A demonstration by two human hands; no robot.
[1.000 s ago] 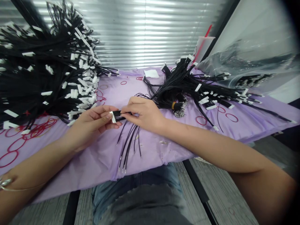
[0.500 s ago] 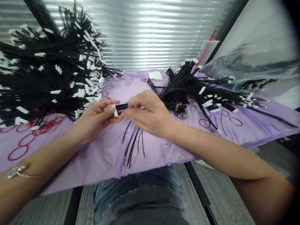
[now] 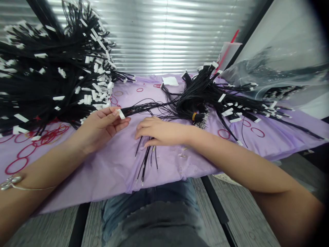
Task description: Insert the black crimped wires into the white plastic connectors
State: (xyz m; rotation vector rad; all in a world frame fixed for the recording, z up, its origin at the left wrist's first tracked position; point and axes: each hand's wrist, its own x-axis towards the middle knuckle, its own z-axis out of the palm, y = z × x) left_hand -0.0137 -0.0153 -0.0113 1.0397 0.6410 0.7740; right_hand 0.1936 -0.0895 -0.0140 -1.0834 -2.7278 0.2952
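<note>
My left hand (image 3: 106,125) pinches a white connector (image 3: 120,114) between thumb and fingers. A bundle of thin black wires (image 3: 144,107) runs from that connector to the right, into a larger heap of wires. My right hand (image 3: 159,132) lies low over the purple cover, palm down, its thumb apart from the bent fingers. Beneath it are several short loose black wires (image 3: 145,163) with bare metal tips pointing at the front edge. Their upper ends are hidden under the right hand.
A tall heap of black wires with white connectors (image 3: 51,79) fills the left. Red rubber bands (image 3: 16,165) lie in front of it. More wires (image 3: 195,89), a cup with a red straw (image 3: 227,56) and a clear plastic bag (image 3: 277,75) are on the right. Blinds (image 3: 164,37) stand behind.
My right hand has left the wires by the connector and moved down onto the loose wires. My left hand has shifted slightly left and up, still pinching the connector.
</note>
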